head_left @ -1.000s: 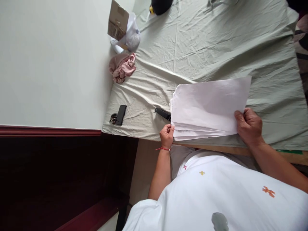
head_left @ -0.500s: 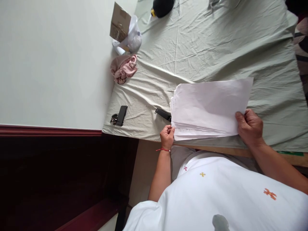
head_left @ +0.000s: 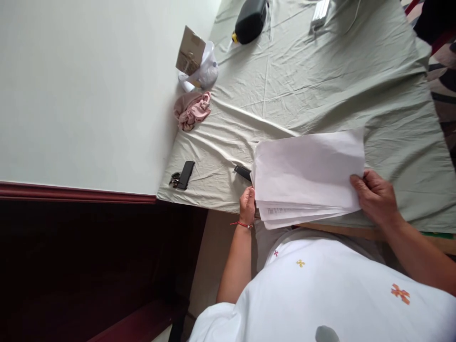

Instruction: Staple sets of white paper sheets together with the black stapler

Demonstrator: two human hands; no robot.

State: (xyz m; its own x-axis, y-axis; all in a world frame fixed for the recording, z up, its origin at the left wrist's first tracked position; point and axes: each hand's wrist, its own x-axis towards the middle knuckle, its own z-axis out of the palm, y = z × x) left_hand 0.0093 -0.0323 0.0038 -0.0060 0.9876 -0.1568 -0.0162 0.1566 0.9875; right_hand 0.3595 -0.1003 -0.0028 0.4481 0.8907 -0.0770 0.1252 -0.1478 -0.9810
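A loose stack of white paper sheets [head_left: 308,171] is held between my two hands above the table's near edge. The sheets fan out along the near side, where a little print shows on a lower one. My left hand [head_left: 247,205], with a red string at its wrist, is closed on the stack's left near corner. Gripping the right edge, thumb on top, is my right hand [head_left: 376,195]. Just beyond my left hand lies a black stapler-like object [head_left: 242,172], its right end hidden under the paper.
A black case with keys [head_left: 185,175] lies near the left corner of the cloth-covered table [head_left: 313,90]. Farther back are a crumpled pink cloth [head_left: 193,110], a plastic bag with cardboard [head_left: 205,71], a black pouch [head_left: 251,21] and a white power strip [head_left: 321,12].
The paper stack has tipped and shifted slightly toward me, and its lower sheets have spread more at the near edge. Both hands keep their hold. The camera view has shifted a little.
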